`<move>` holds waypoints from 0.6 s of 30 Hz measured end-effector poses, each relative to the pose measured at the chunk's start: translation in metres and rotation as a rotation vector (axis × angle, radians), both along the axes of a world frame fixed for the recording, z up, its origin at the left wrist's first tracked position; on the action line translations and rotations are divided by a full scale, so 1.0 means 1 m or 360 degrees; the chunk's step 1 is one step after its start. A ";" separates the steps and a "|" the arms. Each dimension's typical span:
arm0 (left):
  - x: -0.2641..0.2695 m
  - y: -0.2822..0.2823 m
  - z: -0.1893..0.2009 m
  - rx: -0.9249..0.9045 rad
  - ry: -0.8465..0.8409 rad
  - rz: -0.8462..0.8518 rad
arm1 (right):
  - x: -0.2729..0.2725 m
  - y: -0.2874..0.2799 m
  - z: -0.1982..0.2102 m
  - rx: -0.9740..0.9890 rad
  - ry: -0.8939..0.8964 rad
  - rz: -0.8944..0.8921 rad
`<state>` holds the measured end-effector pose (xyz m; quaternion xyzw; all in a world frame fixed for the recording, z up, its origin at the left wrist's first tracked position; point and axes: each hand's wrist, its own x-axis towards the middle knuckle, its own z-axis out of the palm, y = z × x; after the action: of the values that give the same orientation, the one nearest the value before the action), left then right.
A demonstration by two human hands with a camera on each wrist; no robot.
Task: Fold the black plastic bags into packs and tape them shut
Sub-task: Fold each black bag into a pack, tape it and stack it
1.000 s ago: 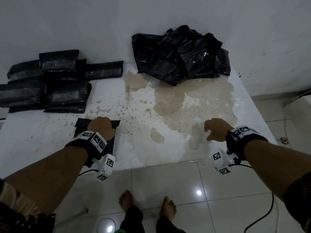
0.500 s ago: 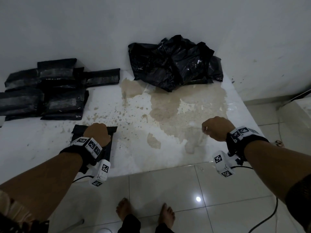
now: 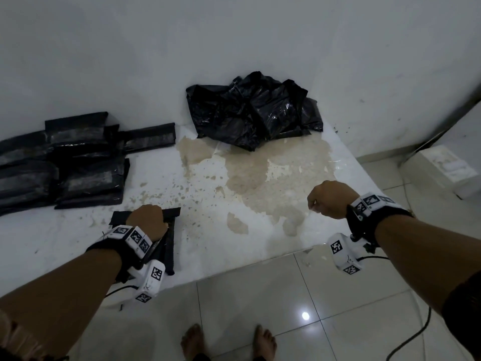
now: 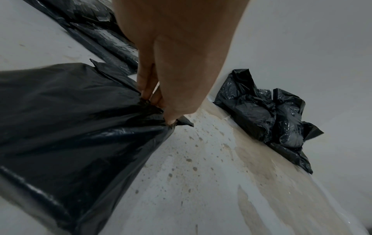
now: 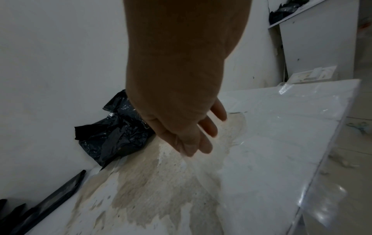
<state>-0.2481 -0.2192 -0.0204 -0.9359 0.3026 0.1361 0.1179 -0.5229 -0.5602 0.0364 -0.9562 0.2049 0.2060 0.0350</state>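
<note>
Under left hand (image 3: pixel 148 221), bag (image 3: pixel 169 246) seems half-hidden.

The loose heap of black bags (image 3: pixel 253 110) is thin crinkled plastic film with glossy glints, and the bag under the left hand (image 4: pixel 66 127) shows the same creased sheen. The taped packs (image 3: pixel 75 162) carry duller grey shiny strips. The worktop (image 3: pixel 208 241) is smooth white, its coating peeled to rough matt beige patches; the floor tiles (image 3: pixel 286 308) are glossy.
</note>
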 end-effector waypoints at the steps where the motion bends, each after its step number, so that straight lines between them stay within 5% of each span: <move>1: 0.001 0.001 0.000 -0.0001 -0.0003 -0.0029 | 0.001 0.005 0.005 0.0003 -0.0016 -0.0020; 10: 0.016 0.012 -0.006 -0.0028 0.0047 -0.0252 | 0.056 0.053 0.064 0.0154 -0.0463 -0.0039; 18: 0.031 0.040 -0.026 -0.0310 0.0105 -0.0516 | 0.137 0.124 0.064 0.0553 -0.0744 0.0054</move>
<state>-0.2173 -0.1796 -0.0463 -0.8769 0.4649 0.1161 0.0372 -0.3859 -0.4358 0.1005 -0.9607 0.1368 0.0126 0.2411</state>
